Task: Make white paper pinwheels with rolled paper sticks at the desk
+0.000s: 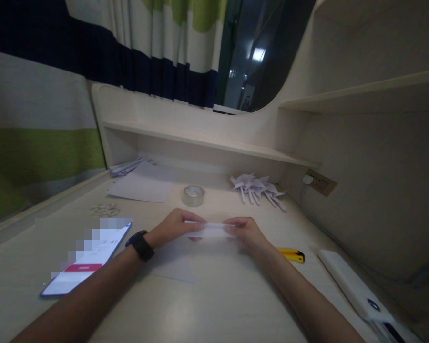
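Note:
A small strip of white folded paper (pixel 211 230) is held just above the desk between both my hands. My left hand (pixel 173 226), with a black watch on its wrist, pinches the strip's left end. My right hand (pixel 246 231) pinches its right end. A white sheet (pixel 171 267) lies flat on the desk below the hands. A small red mark shows under the strip near my left fingers.
A roll of clear tape (pixel 193 196) stands behind the hands. Several folded paper pinwheels (pixel 257 188) lie back right. A yellow utility knife (pixel 292 255) lies right of my wrist, a phone (pixel 87 259) at left, a white device (pixel 353 286) at right, paper sheets (pixel 143 186) back left.

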{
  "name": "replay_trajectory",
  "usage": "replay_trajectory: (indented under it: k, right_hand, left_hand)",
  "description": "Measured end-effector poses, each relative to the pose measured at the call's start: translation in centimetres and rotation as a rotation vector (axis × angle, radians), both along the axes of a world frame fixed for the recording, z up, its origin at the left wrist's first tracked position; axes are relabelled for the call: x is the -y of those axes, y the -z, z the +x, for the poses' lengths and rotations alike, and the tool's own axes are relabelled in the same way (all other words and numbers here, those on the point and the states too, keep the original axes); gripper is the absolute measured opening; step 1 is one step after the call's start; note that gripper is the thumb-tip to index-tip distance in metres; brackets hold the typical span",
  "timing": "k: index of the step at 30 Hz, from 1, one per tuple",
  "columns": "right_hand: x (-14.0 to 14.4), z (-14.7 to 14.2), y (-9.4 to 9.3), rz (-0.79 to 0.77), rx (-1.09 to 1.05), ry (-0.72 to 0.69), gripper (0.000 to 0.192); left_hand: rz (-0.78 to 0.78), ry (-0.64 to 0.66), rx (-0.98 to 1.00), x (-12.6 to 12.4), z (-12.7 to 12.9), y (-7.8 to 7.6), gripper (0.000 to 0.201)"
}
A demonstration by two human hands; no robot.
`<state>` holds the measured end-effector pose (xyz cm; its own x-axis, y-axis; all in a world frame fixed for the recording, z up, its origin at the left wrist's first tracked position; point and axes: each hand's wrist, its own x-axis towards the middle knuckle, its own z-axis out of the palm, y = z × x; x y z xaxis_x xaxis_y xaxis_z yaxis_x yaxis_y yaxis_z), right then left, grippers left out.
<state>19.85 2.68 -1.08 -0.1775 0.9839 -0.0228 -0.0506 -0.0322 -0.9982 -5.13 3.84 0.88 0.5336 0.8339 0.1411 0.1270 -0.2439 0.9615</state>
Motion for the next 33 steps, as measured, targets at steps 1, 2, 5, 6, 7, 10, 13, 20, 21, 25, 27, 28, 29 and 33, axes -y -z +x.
replay_trajectory:
  k: [1, 2, 5, 6, 7, 10, 13, 20, 21, 25, 27, 28, 29, 33]
  right_hand:
    - [0.02, -0.03, -0.03, 0.001, 0.001, 0.003, 0.036]
    - [0.03, -0.05, -0.04, 0.003, 0.004, 0.009, 0.036]
    - [-0.02, -0.08, 0.10, 0.011, 0.012, 0.025, 0.037]
    - [-0.06, -0.08, 0.20, 0.013, 0.012, 0.028, 0.037]
    - [-0.12, -0.08, 0.30, 0.014, 0.013, 0.029, 0.037]
    - [-0.25, -0.08, 0.48, 0.023, 0.020, 0.031, 0.036]
    - [-0.23, -0.13, 0.41, 0.039, 0.053, 0.037, 0.035]
    - [0.05, -0.11, 0.46, 0.006, 0.115, -0.071, 0.046]
    - [0.05, -0.09, 0.48, 0.008, 0.116, -0.082, 0.045]
    - [0.02, -0.06, 0.41, 0.006, 0.093, -0.074, 0.042]
    - [0.10, -0.09, 0.28, -0.005, 0.085, -0.079, 0.042]
    - [0.16, -0.11, 0.22, -0.010, 0.079, -0.084, 0.042]
    - [0.23, -0.13, 0.17, -0.013, 0.075, -0.093, 0.042]
    - [0.43, -0.22, 0.23, 0.019, 0.069, -0.139, 0.040]
  left_hand:
    - [0.003, -0.015, -0.002, -0.07, 0.03, 0.08, 0.037]
    - [0.006, -0.029, -0.006, -0.16, 0.05, 0.17, 0.036]
    - [0.028, -0.069, -0.036, -0.39, 0.14, 0.38, 0.029]
    - [0.038, -0.086, -0.044, -0.43, 0.17, 0.41, 0.027]
    - [0.043, -0.102, -0.050, -0.44, 0.21, 0.42, 0.026]
    - [0.029, -0.119, -0.024, -0.37, 0.33, 0.38, 0.027]
    - [0.024, -0.089, -0.006, -0.34, 0.32, 0.46, 0.031]
    - [0.040, 0.013, -0.052, -0.50, 0.03, 0.57, 0.033]
    - [0.046, 0.019, -0.057, -0.44, 0.03, 0.46, 0.033]
    - [0.097, 0.021, -0.096, -0.06, 0.19, -0.10, 0.029]
    - [0.134, -0.002, -0.118, 0.05, 0.30, -0.17, 0.026]
    - [0.150, -0.018, -0.123, 0.06, 0.35, -0.12, 0.023]
    - [0.163, -0.033, -0.126, 0.05, 0.38, -0.01, 0.022]
    - [0.157, -0.037, -0.137, -0.06, 0.45, 0.49, 0.023]
